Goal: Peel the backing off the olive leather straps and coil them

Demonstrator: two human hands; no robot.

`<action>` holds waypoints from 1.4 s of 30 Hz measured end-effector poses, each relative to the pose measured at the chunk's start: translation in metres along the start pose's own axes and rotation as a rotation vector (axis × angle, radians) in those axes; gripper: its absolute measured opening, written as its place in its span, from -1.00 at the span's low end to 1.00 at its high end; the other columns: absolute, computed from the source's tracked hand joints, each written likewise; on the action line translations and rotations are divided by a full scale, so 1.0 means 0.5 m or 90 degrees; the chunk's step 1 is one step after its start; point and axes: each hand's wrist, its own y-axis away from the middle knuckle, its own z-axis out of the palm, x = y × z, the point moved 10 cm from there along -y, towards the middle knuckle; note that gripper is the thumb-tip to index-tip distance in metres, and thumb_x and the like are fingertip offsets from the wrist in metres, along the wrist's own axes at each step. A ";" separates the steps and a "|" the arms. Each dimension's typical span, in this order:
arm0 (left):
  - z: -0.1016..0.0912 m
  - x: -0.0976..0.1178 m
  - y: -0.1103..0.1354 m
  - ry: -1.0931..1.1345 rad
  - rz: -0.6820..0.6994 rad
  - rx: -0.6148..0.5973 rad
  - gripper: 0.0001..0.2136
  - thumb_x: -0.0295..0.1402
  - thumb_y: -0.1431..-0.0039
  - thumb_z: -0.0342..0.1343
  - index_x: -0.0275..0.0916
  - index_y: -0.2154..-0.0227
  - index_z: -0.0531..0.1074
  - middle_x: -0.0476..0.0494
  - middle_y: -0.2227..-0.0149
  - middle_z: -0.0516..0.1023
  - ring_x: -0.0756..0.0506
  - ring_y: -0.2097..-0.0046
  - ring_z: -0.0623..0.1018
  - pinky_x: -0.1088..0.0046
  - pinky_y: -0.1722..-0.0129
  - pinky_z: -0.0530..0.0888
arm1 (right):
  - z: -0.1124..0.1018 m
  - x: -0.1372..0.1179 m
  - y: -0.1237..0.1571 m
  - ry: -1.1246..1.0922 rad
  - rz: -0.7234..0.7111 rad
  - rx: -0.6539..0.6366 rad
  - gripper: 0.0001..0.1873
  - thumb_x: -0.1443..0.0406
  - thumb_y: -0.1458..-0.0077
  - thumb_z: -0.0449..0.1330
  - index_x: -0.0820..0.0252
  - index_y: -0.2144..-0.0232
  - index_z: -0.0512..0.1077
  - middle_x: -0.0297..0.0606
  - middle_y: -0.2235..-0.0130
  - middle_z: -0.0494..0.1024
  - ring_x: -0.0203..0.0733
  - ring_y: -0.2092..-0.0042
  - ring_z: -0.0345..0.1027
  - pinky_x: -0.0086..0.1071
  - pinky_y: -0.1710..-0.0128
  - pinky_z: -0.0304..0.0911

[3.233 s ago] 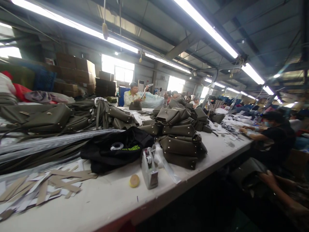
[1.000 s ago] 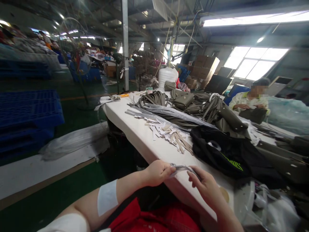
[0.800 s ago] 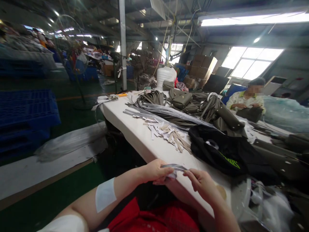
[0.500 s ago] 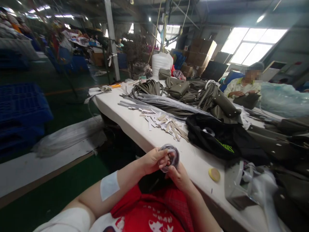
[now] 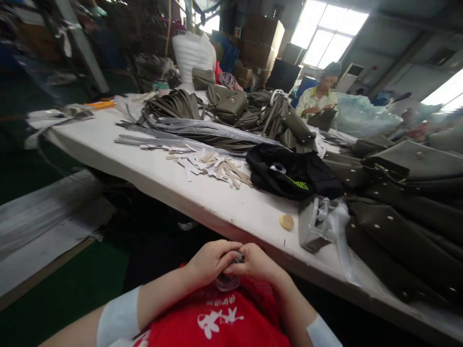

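In front of the red apron [image 5: 220,313], my left hand [image 5: 211,260] and my right hand [image 5: 258,262] meet close to my body, just off the table edge. Both are closed around a ring-shaped roll of clear tape [image 5: 227,284]. Its lower rim shows beneath the fingers; the rest is covered. On the table nearest to my right hand lie a round yellow-edged disc [image 5: 286,221] and a tape dispenser [image 5: 314,224] with a clear strip hanging from it.
Across the white table [image 5: 162,193] lie paper strips [image 5: 213,166], dark straps [image 5: 173,106], a black cloth [image 5: 292,171] and olive bags [image 5: 231,106]. More bags [image 5: 394,226] are heaped at right. A co-worker [image 5: 318,99] sits at the far side, handling a dark piece.
My hands have drawn the tape roll down and toward my body, and now cover most of it. The view has swung to the right, showing more of the bags there.
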 end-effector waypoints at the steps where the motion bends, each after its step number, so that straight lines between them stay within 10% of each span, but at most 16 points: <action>1: 0.017 -0.006 0.008 -0.014 -0.009 -0.014 -0.69 -0.21 -0.31 -0.07 -0.11 0.02 0.49 -0.09 0.15 0.58 -0.10 0.14 0.51 0.43 0.09 0.38 | 0.011 0.006 0.012 -0.019 0.002 -0.006 -0.68 0.08 0.07 0.34 0.22 0.38 0.59 -0.43 0.52 0.48 -0.32 0.49 0.25 -0.51 0.53 0.07; 3: 0.043 -0.026 0.021 -0.019 -0.034 -0.035 -0.69 -0.19 -0.30 -0.07 -0.12 0.11 0.54 -0.08 0.26 0.57 -0.08 0.22 0.52 0.45 0.17 0.39 | -0.001 0.008 0.043 -0.027 -0.014 0.026 -0.67 0.09 0.10 0.37 0.19 0.33 0.58 -0.41 0.46 0.53 -0.30 0.45 0.31 -0.50 0.46 0.15; 8: 0.058 -0.104 0.034 0.072 -0.159 -0.073 -0.64 -0.09 -0.24 -0.06 -0.27 0.41 0.47 -0.07 0.42 0.48 -0.06 0.37 0.46 0.51 0.40 0.38 | -0.205 0.054 0.171 0.037 0.030 0.379 -0.74 0.12 -0.12 0.17 0.18 0.34 0.52 -0.27 0.35 0.58 -0.20 0.32 0.39 -0.41 0.29 0.24; 12: 0.050 -0.107 0.035 0.093 -0.177 -0.095 -0.67 -0.07 -0.22 -0.06 -0.24 0.47 0.31 0.03 0.50 0.34 0.00 0.46 0.35 0.54 0.48 0.32 | -0.293 0.125 0.217 0.039 0.103 0.493 -0.63 0.04 -0.16 0.09 0.19 0.44 0.47 -0.27 0.48 0.52 -0.17 0.39 0.37 -0.38 0.36 0.23; 20: 0.037 -0.067 0.043 0.032 -0.152 -0.086 -0.74 -0.20 -0.23 -0.04 -0.25 0.36 0.45 -0.03 0.37 0.52 -0.03 0.32 0.45 0.53 0.30 0.37 | -0.209 0.079 0.008 0.116 -0.009 0.346 -0.71 0.15 -0.17 0.08 0.18 0.42 0.51 -0.27 0.40 0.58 -0.18 0.34 0.44 -0.41 0.32 0.27; 30: 0.003 -0.076 0.081 0.028 -0.182 0.014 -0.73 -0.24 -0.23 -0.02 -0.18 0.27 0.58 -0.06 0.25 0.62 -0.09 0.21 0.56 0.51 0.19 0.41 | -0.311 -0.025 -0.318 0.399 0.021 0.464 -0.69 0.31 -0.20 0.08 0.30 0.05 0.45 0.07 0.03 0.47 0.02 -0.04 0.31 -0.25 -0.02 0.14; 36: -0.004 -0.079 0.084 0.030 -0.168 0.020 -0.72 -0.24 -0.24 -0.04 -0.19 0.26 0.57 -0.08 0.23 0.62 -0.09 0.18 0.55 0.51 0.15 0.40 | -0.321 -0.038 -0.329 0.473 0.038 0.440 -0.70 0.44 -0.22 -0.03 0.35 0.28 0.52 0.12 0.16 0.52 -0.02 0.08 0.38 -0.28 0.07 0.17; 42: 0.012 -0.123 0.080 0.126 -0.206 0.005 -0.69 -0.17 -0.23 -0.03 -0.24 0.23 0.53 -0.09 0.32 0.59 -0.03 0.37 0.51 0.54 0.39 0.41 | -0.305 -0.026 -0.199 0.423 0.012 0.363 -0.67 0.34 -0.26 -0.07 0.20 0.09 0.46 -0.14 0.20 0.57 -0.16 0.23 0.46 -0.37 0.20 0.26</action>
